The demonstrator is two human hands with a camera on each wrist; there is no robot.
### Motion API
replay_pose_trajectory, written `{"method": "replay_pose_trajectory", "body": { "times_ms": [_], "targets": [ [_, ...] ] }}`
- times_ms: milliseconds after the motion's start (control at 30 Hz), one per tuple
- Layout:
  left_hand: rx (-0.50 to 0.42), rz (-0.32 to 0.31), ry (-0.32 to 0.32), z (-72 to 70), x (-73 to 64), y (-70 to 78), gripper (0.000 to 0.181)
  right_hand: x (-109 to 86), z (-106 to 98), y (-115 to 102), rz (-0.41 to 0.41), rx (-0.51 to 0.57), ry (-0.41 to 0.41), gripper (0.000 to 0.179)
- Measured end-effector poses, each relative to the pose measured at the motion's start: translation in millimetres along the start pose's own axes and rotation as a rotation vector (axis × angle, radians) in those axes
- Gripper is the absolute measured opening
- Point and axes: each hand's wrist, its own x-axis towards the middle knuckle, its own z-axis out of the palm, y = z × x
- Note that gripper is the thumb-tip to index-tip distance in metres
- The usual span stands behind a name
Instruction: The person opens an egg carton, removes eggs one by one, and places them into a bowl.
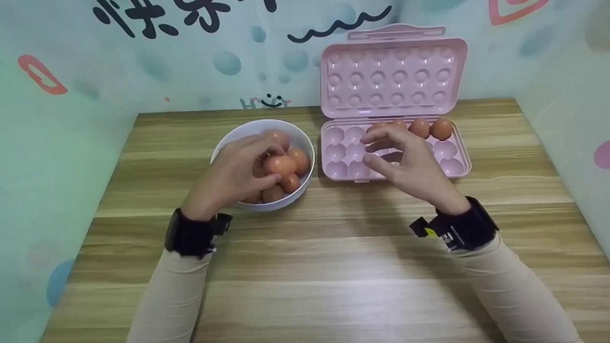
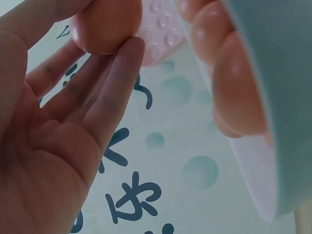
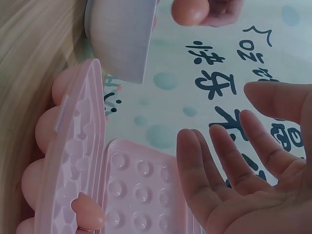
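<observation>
My left hand (image 1: 234,166) pinches a brown egg (image 1: 280,166) between thumb and fingers, over a white bowl (image 1: 272,207). In the left wrist view the same egg (image 2: 107,27) sits at the fingertips, apart from the bowl's side (image 2: 265,122). More brown eggs (image 1: 298,160) lie inside the bowl. My right hand (image 1: 411,162) hovers over the pink egg box (image 1: 335,169), its fingers relaxed and loosely bent with nothing between them. Several eggs (image 1: 441,129) stand in the box's back row, partly hidden by that hand. One egg (image 3: 90,212) shows in the right wrist view.
The egg box's lid (image 1: 393,77) stands raised against the patterned backdrop (image 1: 180,74) behind. Bowl and box sit side by side near the back edge of the wooden table (image 1: 308,273). Patterned panels (image 1: 597,105) flank the table on both sides.
</observation>
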Motion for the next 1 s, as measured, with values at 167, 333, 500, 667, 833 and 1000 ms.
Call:
{"method": "replay_pose_trajectory", "body": {
  "times_ms": [167, 333, 500, 667, 833, 1000],
  "targets": [
    [0.058, -0.034, -0.120, -0.5, 0.4, -1.0, 0.029, -0.1, -1.2, 1.1, 0.003, -0.001, 0.008, 0.031],
    [0.065, -0.036, -0.217, -1.4, 6.8, -2.1, 0.020, -0.5, -1.7, 0.9, 0.003, -0.003, -0.003, 0.030],
    [0.084, 0.054, -0.219, 1.2, 9.0, -5.0, 0.013, 0.5, -0.5, 1.0, -0.007, -0.003, -0.011, 0.029],
    [0.114, 0.086, -0.206, 6.5, 12.0, -5.3, 0.010, 0.2, -1.0, 2.0, -0.007, -0.006, -0.010, 0.028],
    [0.165, -0.006, -0.258, 10.2, 13.8, 0.6, 0.016, -0.3, -1.4, 2.0, -0.008, -0.008, -0.012, 0.028],
    [0.180, -0.052, -0.269, 12.7, 12.4, 4.7, 0.011, 0.1, -1.7, 2.9, -0.015, 0.002, -0.014, 0.027]
  ]
}}
